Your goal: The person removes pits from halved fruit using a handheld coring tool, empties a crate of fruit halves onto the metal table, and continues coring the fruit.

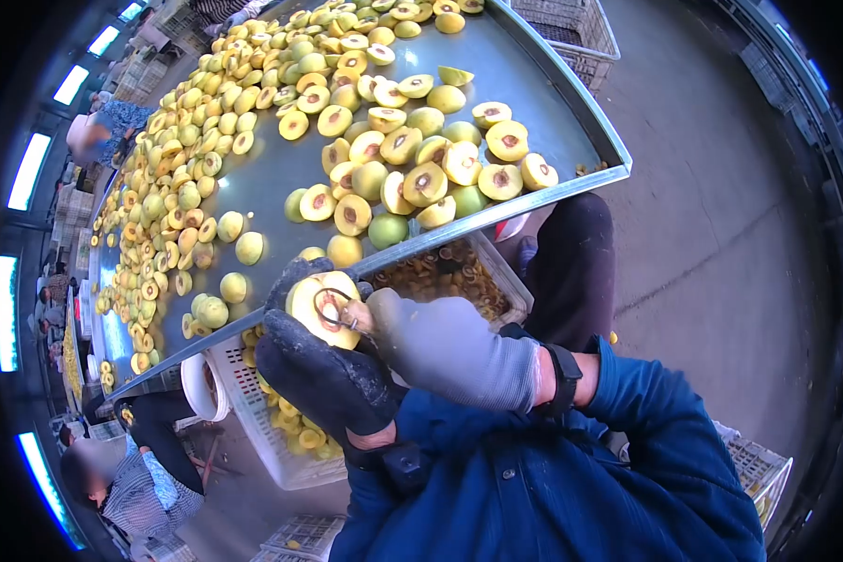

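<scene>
My left hand (317,370), in a dark glove, is closed around a yellow peach half (303,302), with its cut face turned up. My right hand (445,342), in a grey glove, grips a small pitting tool with a curved wire loop (319,300). That loop lies against the middle of the cut face, round the stone area. Just beyond my hands, several peach halves (425,184) are spread on a metal table (272,197), many with brown stones showing.
Below the table edge (496,221) stands a crate of brown stones and scraps (454,272). A white crate (286,468) with peach pieces and a white bucket (201,386) are at the left. Another person (150,496) sits lower left. More crates (567,42) stand beyond the table.
</scene>
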A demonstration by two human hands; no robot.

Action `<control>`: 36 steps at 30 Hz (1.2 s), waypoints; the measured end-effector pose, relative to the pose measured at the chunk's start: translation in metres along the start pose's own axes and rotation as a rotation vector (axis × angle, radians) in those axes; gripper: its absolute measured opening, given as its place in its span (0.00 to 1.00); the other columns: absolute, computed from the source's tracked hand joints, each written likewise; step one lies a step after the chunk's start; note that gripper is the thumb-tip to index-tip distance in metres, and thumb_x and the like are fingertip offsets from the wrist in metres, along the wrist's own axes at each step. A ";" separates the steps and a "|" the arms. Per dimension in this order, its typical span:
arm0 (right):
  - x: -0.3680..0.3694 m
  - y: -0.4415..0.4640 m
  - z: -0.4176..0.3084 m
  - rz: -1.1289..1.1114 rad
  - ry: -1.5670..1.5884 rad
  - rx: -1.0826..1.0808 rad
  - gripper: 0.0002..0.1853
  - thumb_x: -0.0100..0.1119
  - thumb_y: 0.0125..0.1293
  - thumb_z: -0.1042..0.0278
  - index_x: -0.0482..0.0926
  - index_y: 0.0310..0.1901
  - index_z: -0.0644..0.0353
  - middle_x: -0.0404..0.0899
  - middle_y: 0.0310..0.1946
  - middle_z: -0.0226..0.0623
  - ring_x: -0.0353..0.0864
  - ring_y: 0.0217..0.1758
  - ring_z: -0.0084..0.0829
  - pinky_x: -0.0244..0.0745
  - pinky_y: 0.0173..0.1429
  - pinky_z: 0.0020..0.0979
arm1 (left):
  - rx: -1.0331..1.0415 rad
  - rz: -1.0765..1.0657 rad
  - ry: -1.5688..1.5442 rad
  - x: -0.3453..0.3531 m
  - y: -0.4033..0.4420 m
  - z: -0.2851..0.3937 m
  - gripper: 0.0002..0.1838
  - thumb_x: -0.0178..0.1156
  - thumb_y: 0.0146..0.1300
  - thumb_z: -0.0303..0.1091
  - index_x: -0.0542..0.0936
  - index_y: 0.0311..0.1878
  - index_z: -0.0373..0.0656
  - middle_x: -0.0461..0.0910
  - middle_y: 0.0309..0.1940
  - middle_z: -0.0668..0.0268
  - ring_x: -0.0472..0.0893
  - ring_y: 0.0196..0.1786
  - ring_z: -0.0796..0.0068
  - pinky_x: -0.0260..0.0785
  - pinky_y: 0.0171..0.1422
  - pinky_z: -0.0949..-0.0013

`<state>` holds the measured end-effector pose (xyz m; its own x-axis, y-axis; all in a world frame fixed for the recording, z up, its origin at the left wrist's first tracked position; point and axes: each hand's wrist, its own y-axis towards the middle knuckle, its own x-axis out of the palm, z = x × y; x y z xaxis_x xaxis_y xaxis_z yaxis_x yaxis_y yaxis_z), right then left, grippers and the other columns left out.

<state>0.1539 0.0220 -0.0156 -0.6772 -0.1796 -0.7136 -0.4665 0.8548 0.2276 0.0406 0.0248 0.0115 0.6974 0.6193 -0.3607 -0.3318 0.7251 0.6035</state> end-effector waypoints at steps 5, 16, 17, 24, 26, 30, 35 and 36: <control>-0.008 0.004 0.009 0.052 -0.060 -0.112 0.14 0.59 0.60 0.66 0.68 0.41 0.63 0.79 0.20 0.42 0.81 0.20 0.43 0.74 0.23 0.40 | 0.012 -0.044 0.231 -0.002 -0.002 -0.002 0.20 0.41 0.75 0.37 0.78 0.46 0.29 0.84 0.42 0.53 0.83 0.43 0.57 0.73 0.51 0.61; -0.031 -0.005 -0.007 -0.184 0.456 -0.008 0.19 0.62 0.59 0.64 0.69 0.47 0.67 0.78 0.23 0.52 0.81 0.28 0.53 0.73 0.30 0.48 | -0.307 -0.161 -0.334 -0.025 0.005 -0.042 0.30 0.42 0.74 0.55 0.76 0.51 0.33 0.79 0.45 0.54 0.80 0.47 0.60 0.73 0.56 0.60; -0.031 -0.005 -0.008 -0.210 0.491 -0.002 0.19 0.62 0.59 0.64 0.69 0.47 0.67 0.78 0.23 0.53 0.81 0.28 0.54 0.73 0.31 0.48 | -0.314 -0.206 -0.509 -0.025 0.006 -0.045 0.30 0.41 0.74 0.57 0.75 0.52 0.34 0.79 0.45 0.55 0.80 0.47 0.60 0.73 0.57 0.59; -0.035 -0.007 -0.006 -0.222 0.294 -0.008 0.16 0.60 0.60 0.64 0.72 0.45 0.64 0.79 0.25 0.51 0.82 0.30 0.54 0.75 0.34 0.49 | -0.120 -0.392 -0.495 -0.031 0.019 -0.045 0.31 0.39 0.75 0.54 0.80 0.45 0.32 0.82 0.41 0.58 0.82 0.44 0.64 0.72 0.54 0.64; -0.027 -0.006 -0.002 -0.223 0.339 -0.028 0.15 0.59 0.60 0.64 0.72 0.45 0.63 0.79 0.24 0.51 0.82 0.30 0.53 0.74 0.33 0.49 | -0.180 -0.335 -0.580 -0.026 0.012 -0.048 0.31 0.40 0.75 0.54 0.80 0.44 0.32 0.83 0.40 0.57 0.82 0.44 0.64 0.73 0.53 0.64; -0.025 -0.003 0.012 -0.265 0.152 -0.046 0.13 0.59 0.61 0.65 0.73 0.44 0.62 0.79 0.25 0.51 0.82 0.31 0.52 0.74 0.34 0.49 | -0.165 -0.256 -0.384 -0.017 0.002 -0.032 0.31 0.40 0.76 0.53 0.81 0.42 0.31 0.84 0.39 0.57 0.83 0.42 0.65 0.75 0.51 0.65; -0.020 -0.002 0.014 -0.362 0.678 0.028 0.13 0.60 0.62 0.66 0.79 0.46 0.62 0.81 0.28 0.52 0.81 0.32 0.52 0.75 0.37 0.41 | -0.203 -0.304 -0.533 -0.017 0.005 -0.027 0.33 0.40 0.75 0.55 0.81 0.41 0.30 0.83 0.37 0.55 0.84 0.39 0.63 0.77 0.48 0.64; -0.028 -0.001 0.012 -0.451 0.808 0.082 0.13 0.60 0.62 0.66 0.79 0.46 0.63 0.81 0.29 0.52 0.81 0.32 0.52 0.75 0.37 0.40 | -0.240 -0.300 -0.573 -0.016 0.001 -0.031 0.33 0.40 0.75 0.55 0.81 0.41 0.30 0.83 0.37 0.54 0.84 0.39 0.62 0.77 0.47 0.64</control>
<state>0.1801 0.0325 -0.0038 -0.6464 -0.7620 -0.0380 -0.7615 0.6475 -0.0286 0.0094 0.0255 -0.0045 0.9849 0.1723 -0.0151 -0.1571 0.9277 0.3386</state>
